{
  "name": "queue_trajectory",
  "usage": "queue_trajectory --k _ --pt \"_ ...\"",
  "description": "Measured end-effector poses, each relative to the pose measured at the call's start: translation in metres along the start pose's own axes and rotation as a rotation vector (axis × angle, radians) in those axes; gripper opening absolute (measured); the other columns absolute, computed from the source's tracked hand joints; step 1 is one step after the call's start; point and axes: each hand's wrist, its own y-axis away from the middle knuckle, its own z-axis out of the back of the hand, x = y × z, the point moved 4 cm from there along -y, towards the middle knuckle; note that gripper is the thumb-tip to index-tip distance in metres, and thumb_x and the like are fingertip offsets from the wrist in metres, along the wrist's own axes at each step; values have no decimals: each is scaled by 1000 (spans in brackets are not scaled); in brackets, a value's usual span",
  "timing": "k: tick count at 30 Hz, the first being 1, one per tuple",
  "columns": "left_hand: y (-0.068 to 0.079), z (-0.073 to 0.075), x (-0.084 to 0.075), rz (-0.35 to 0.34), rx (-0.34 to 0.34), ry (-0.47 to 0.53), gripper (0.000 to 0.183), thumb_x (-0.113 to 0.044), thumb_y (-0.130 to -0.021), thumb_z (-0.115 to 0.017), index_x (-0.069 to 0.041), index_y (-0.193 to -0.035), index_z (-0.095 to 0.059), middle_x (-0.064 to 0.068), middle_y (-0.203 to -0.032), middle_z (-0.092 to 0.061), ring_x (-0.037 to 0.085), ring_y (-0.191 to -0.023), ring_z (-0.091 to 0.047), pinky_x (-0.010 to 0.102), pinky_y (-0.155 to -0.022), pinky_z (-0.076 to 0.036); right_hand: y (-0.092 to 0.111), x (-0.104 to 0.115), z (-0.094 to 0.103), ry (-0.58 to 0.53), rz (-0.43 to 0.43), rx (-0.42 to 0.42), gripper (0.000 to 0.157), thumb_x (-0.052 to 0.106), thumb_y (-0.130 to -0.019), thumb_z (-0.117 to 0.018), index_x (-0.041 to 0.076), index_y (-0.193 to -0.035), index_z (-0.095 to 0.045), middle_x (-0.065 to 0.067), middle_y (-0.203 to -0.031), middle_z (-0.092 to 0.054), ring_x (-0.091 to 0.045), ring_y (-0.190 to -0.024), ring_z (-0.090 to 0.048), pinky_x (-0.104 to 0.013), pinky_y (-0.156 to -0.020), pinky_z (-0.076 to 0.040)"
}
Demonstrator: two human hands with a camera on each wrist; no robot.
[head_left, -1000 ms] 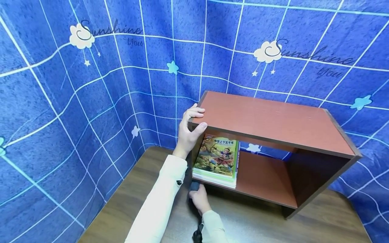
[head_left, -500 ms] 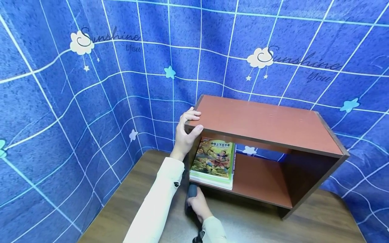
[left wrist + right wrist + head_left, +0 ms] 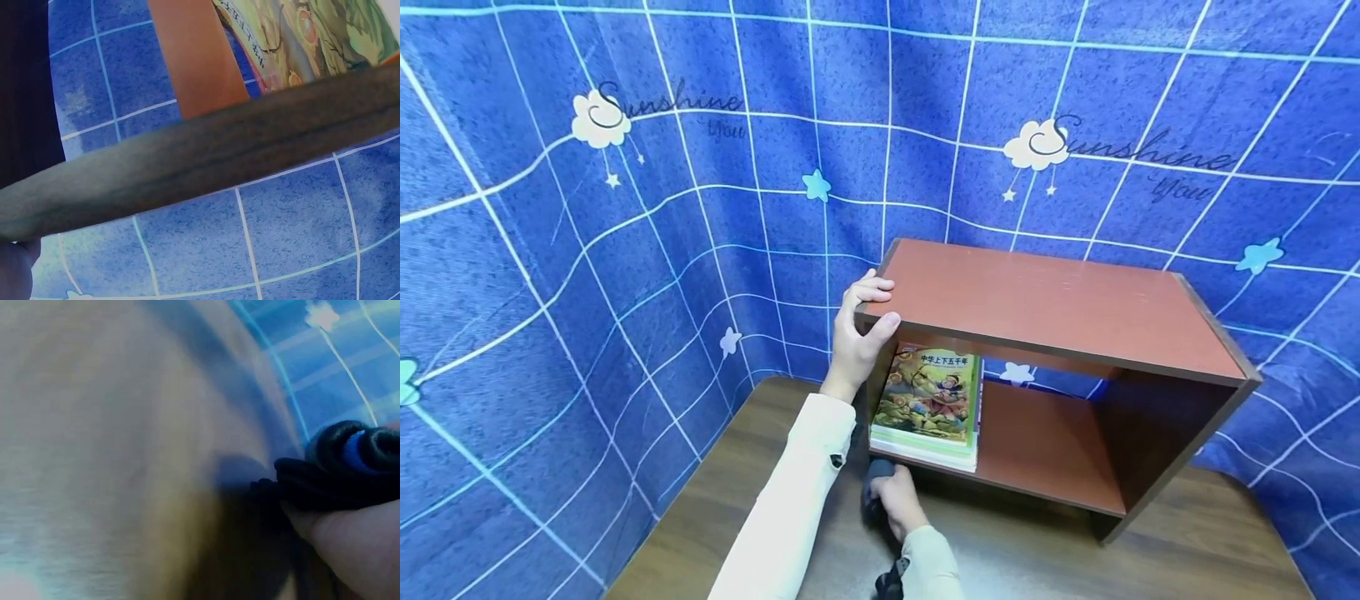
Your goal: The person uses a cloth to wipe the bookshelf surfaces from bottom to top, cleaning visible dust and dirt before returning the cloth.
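My left hand (image 3: 856,333) grips the upper left corner of a small brown shelf (image 3: 1060,304), fingers over the top board and thumb at its front edge. Low at the shelf's front left corner, my right hand (image 3: 898,496) holds a dark folded cloth (image 3: 877,477). In the right wrist view, the rolled cloth (image 3: 334,465) shows a bit of blue within its folds, with part of the hand (image 3: 356,544) against it. Across the left wrist view runs the shelf's dark edge (image 3: 187,156). Where exactly the cloth touches the shelf is hidden.
A stack of books (image 3: 925,408), with a colourful illustrated cover on top, lies in the shelf's left part. The shelf stands on a wooden table (image 3: 1000,550). Behind and to the left hangs a blue checked curtain (image 3: 662,233).
The head view has shifted slightly, so the shelf appears lower and further left. My right hand and the cloth have moved a little near the lower left corner; my left hand keeps its place.
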Motion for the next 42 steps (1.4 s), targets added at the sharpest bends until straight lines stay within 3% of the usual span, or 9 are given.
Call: queue_trajectory --k 3,9,12,17,23,28,31,37,42 --pt "2 -3 0 10 3 -10 33 -12 -83 -60 11 -106 -55 32 -125 -57 37 -143 -34 47 -118 -21 0 3 9 -208 -33 -36 25 -9 -63 -47 5 -83 -42 -3 -78 -46 -13 -67 -47 -21 -57 -43" --pt "2 -6 -2 -3 -1 -15 34 -14 -84 -60 12 -106 -55 32 -125 -57 40 -143 -34 48 -117 -21 14 9 13 -700 -63 -36 53 -16 -70 -36 5 -117 -23 -11 -119 -32 -17 -99 -49 -24 -87 -49" --pt "2 -5 -4 -15 -10 -21 34 -15 -84 -61 12 -106 -55 32 -124 -57 37 -143 -35 48 -118 -21 18 14 12 -925 -60 8 56 -17 -71 -31 3 -122 -22 -12 -123 -33 -19 -104 -51 -28 -96 -47" --pt "2 -1 -5 -15 -15 -22 36 -15 -85 -62 13 -107 -55 33 -124 -56 37 -143 -35 48 -118 -21 21 19 10 -1143 -98 82 55 -14 -72 -26 -5 -126 -28 -15 -130 -33 -24 -115 -47 -32 -107 -38" --pt "2 3 -2 -18 -7 -47 34 -11 -82 -59 13 -106 -55 34 -123 -56 40 -142 -35 48 -117 -21 23 21 7 -1219 -116 119 59 -14 -72 -24 -6 -130 -24 -14 -137 -25 -26 -122 -42 -33 -115 -28" --pt "1 5 22 -51 -12 -74 41 -32 -90 -63 5 -106 -57 25 -124 -59 34 -142 -37 48 -117 -23 24 25 15 -1212 -97 130 61 -14 -72 -25 -7 -133 -23 -17 -138 -27 -28 -125 -41 -35 -117 -26" --pt "0 3 21 -51 -14 -88 41 -31 -89 -63 5 -106 -58 25 -124 -60 36 -141 -38 46 -116 -25 27 28 27 -1202 -97 131 66 -14 -73 -24 -9 -139 -17 -18 -144 -21 -30 -127 -41 -38 -119 -21" --pt "-2 3 -2 -51 -2 -87 34 -12 -83 -58 13 -106 -56 34 -123 -56 50 -138 -35 49 -116 -25 33 38 51 -1202 -73 133 83 -15 -74 -23 -4 -151 7 -17 -152 -9 -30 -143 -16 -40 -121 -12" --pt "-1 4 -1 -65 -2 -88 34 -11 -83 -58 14 -106 -56 35 -123 -57 53 -137 -34 50 -115 -25 40 43 77 -1192 -63 98 74 -16 -75 -25 -6 -146 -6 -17 -144 -21 -30 -137 -28 -42 -121 -16"
